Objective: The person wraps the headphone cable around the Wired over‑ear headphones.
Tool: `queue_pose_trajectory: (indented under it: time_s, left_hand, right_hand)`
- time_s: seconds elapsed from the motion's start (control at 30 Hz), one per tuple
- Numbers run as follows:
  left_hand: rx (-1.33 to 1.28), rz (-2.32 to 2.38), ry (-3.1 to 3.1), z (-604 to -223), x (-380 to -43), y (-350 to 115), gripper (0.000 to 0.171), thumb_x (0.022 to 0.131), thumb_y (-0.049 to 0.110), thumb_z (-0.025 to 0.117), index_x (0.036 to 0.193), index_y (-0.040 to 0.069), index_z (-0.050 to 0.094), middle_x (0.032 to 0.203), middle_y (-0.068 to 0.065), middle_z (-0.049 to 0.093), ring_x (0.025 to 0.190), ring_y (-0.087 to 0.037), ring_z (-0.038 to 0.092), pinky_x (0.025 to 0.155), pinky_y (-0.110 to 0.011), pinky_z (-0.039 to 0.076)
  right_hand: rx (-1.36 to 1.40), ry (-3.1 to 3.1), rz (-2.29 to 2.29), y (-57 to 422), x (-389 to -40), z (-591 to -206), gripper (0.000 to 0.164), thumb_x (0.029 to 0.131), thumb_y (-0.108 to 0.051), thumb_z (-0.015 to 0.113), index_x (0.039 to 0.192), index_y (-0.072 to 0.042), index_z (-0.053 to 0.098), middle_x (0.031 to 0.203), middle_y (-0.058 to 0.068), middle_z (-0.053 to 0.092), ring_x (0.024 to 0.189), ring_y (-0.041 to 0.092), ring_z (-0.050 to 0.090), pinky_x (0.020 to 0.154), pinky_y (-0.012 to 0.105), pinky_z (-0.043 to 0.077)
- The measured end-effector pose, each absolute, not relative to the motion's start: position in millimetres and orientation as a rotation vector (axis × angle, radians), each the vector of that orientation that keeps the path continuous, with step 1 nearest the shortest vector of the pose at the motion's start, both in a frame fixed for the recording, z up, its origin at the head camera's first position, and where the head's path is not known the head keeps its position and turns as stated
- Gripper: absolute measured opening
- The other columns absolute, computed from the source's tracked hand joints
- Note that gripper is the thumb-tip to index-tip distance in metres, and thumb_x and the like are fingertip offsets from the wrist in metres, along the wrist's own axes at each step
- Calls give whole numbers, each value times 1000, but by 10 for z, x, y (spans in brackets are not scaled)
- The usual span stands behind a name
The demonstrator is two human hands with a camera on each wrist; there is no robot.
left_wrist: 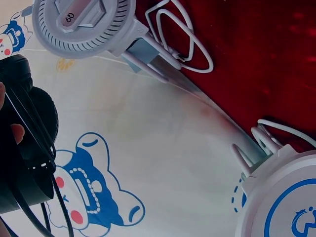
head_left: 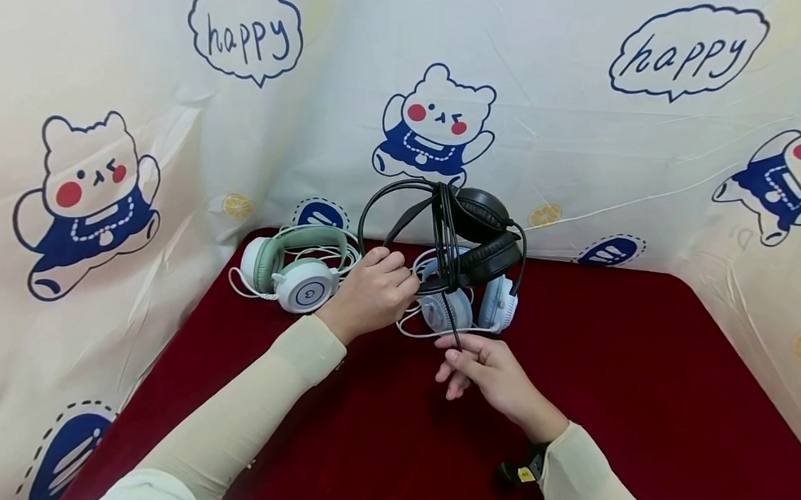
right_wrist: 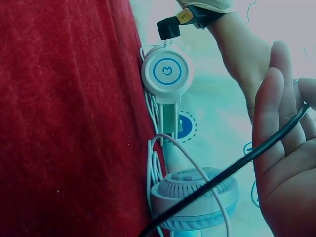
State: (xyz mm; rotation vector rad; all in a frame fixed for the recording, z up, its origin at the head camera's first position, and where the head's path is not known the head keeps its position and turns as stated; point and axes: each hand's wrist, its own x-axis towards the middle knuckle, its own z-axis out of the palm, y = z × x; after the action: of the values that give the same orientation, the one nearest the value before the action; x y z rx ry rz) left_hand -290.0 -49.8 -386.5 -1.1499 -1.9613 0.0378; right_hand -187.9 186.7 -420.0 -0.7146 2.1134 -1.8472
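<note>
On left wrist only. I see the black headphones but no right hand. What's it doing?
Observer: The right hand pinches the black cable.
Operator: Bottom-right earcup looks white. Other colours on that pair?
Observer: Yes, the head view shows green padding on those white headphones.
Operator: Top earcup: is its pair fully visible from the head?
Observer: No, there the black headphones partly hide those pale blue headphones.

Cream sleeves (head_left: 243, 409) are worn, with a black, yellow-labelled device (head_left: 509, 473) by the right cuff (head_left: 567, 463).
</note>
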Motion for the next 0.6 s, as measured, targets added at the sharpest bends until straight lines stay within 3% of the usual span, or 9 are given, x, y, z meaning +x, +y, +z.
queue_pose_trajectory:
  time_s: [0.6]
  left_hand:
    - [-1148,20,-1984,-3873,-2918,-612,16,92,20,60,85,11,70,80,-2,70,84,-22,52,82,-36,41]
  right_hand:
    - [-726,2155,-1785,1915,-1692,-4020,27,100,-14,54,121,3,57,87,15,70,65,31,67,68,43,56]
